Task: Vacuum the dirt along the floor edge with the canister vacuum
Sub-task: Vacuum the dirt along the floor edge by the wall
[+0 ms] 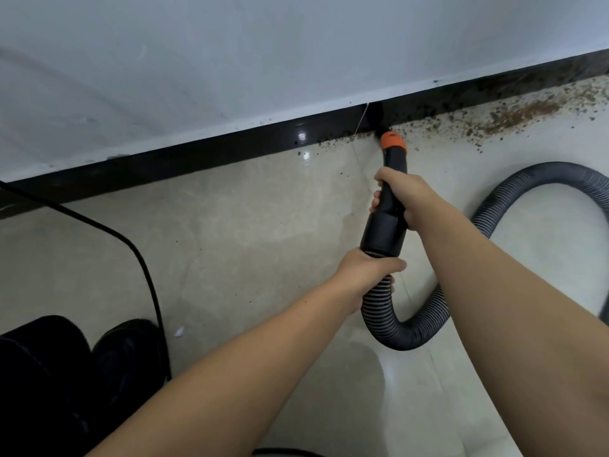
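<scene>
Centrally, the right hand [400, 196] gripped the black nozzle tube [392, 179], fingers curled round it, while the left hand [369, 268] clasped the ribbed grey hose [527, 189] just below the black cuff [384, 234]. The orange nozzle tip [392, 141] sat at the dark baseboard [197, 153], amid brown dirt [520, 115] scattered along the floor edge toward the upper right. The hose looped across the pale tiled floor [247, 225] at right. A black cord [138, 255] and dark shoes [125, 354] lay at lower left.
</scene>
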`<state>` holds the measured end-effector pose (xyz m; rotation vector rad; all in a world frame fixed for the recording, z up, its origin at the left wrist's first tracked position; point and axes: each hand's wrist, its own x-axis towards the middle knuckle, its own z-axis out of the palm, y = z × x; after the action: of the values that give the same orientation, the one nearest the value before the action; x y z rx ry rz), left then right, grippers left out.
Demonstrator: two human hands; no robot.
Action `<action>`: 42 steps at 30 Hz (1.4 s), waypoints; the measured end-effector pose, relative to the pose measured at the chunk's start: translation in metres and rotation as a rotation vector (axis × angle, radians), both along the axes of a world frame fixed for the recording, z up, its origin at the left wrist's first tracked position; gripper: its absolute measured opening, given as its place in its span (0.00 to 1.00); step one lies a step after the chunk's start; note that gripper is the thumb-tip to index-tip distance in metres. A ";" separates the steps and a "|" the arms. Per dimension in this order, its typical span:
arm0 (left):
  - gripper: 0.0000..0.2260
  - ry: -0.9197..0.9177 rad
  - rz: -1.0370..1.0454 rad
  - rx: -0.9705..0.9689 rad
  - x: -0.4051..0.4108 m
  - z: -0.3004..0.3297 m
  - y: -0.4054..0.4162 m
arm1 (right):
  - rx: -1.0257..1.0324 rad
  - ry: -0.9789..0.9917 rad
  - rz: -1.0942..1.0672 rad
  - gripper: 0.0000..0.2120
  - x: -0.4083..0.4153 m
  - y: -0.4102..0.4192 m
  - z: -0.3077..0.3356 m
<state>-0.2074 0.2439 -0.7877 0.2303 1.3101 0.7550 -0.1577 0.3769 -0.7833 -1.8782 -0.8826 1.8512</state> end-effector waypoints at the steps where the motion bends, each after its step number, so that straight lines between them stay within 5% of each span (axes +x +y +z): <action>1: 0.07 -0.003 0.000 0.002 0.002 0.000 0.004 | 0.003 -0.004 0.001 0.06 0.002 0.004 0.000; 27: 0.07 0.028 0.304 -0.106 -0.027 0.002 -0.084 | -0.033 0.031 0.339 0.05 -0.076 -0.081 0.010; 38: 0.06 0.017 0.047 -0.083 0.013 0.008 -0.099 | -0.062 -0.033 0.010 0.05 0.003 -0.099 0.011; 42: 0.06 0.031 0.103 -0.078 0.020 0.010 -0.100 | -0.061 -0.016 0.087 0.05 -0.002 -0.098 0.014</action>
<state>-0.1878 0.1437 -0.7781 0.1134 1.3857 0.7881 -0.1592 0.2787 -0.7691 -1.9223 -0.9367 1.9369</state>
